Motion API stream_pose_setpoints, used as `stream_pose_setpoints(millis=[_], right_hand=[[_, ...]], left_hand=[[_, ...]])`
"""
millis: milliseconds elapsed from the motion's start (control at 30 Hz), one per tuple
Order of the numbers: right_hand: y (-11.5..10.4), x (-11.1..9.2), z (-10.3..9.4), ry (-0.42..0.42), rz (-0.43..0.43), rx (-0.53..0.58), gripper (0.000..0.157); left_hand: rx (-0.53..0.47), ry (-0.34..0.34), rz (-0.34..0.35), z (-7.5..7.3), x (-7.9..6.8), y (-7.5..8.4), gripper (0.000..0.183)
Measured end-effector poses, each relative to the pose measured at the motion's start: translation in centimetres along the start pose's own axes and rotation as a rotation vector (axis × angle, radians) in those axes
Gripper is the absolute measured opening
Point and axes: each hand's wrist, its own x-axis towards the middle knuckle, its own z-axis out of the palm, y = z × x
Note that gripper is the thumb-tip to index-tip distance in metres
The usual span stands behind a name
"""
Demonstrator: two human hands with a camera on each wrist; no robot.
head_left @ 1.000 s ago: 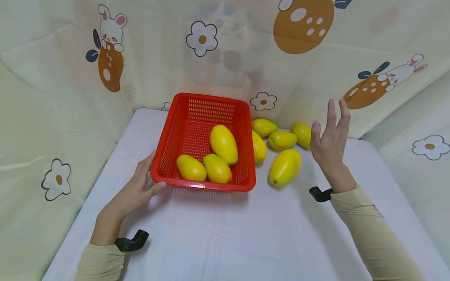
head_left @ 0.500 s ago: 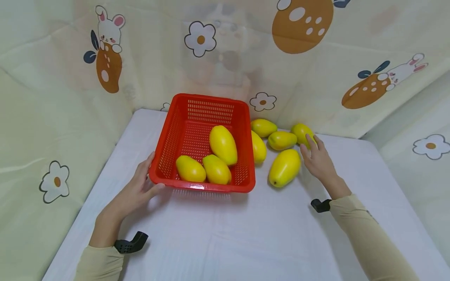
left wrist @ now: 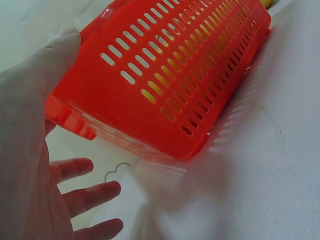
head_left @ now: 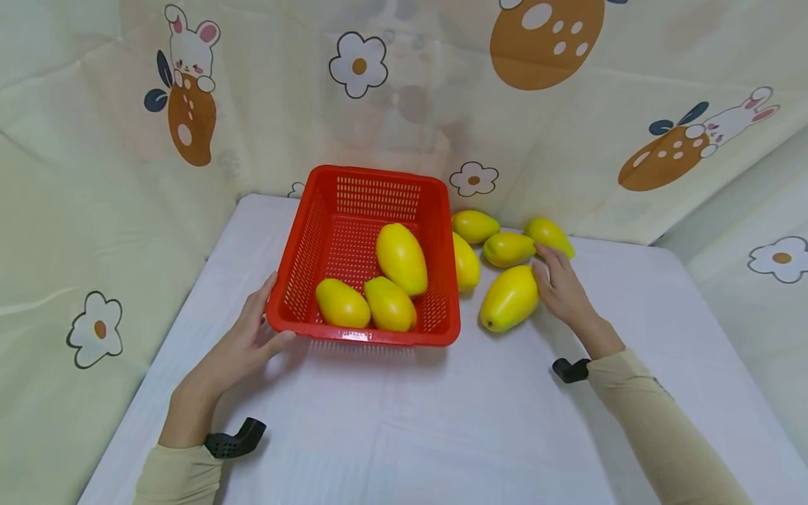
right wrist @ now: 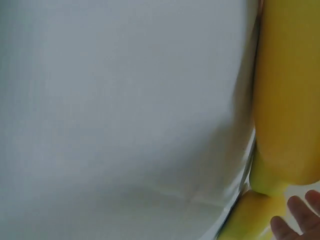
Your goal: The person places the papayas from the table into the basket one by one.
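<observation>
A red plastic basket (head_left: 362,337) with slotted walls stands on the white-covered table, three yellow mango-like fruits (head_left: 341,303) inside it. My left hand (head_left: 243,351) grips its near left corner; the left wrist view shows the thumb (left wrist: 62,50) on the rim and three fingers spread below. To the basket's right lies a large yellow fruit (head_left: 510,299). My right hand (head_left: 567,294) is at that fruit's right end, fingers extended and holding nothing. In the right wrist view its fingertips (right wrist: 300,212) show beside the yellow fruits, the large fruit (right wrist: 290,90) nearest the camera.
Several smaller yellow fruits lie behind the large one, among them a middle fruit (head_left: 508,250) and a back right fruit (head_left: 549,236). One fruit (head_left: 466,263) is partly hidden by the basket's right wall. A patterned curtain (head_left: 265,105) hangs behind the table.
My right hand has come down from above the table, passed by the back right fruit, and moved left to the large fruit. The back right fruit has turned slightly. My left hand stays on the basket.
</observation>
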Motion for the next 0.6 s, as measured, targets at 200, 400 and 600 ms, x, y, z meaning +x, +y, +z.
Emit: stream_pose_setpoints(millis=[200, 400, 600], right_hand=[[-1.3, -0.7, 0.1, -0.09, -0.023, 0.087, 0.055], [-1.7, -1.4, 0.2, -0.263, 0.028, 0.033, 0.068], [-1.6, -1.5, 0.0, -0.332, 0.074, 0.004, 0.081]], left_hand=[[0.019, 0.009, -0.007, 0.1, -0.1, 0.1, 0.099], [0.02, 0.014, -0.01, 0.1, -0.1, 0.1, 0.101], [0.022, 0.013, -0.008, 0.0, -0.1, 0.2, 0.101]])
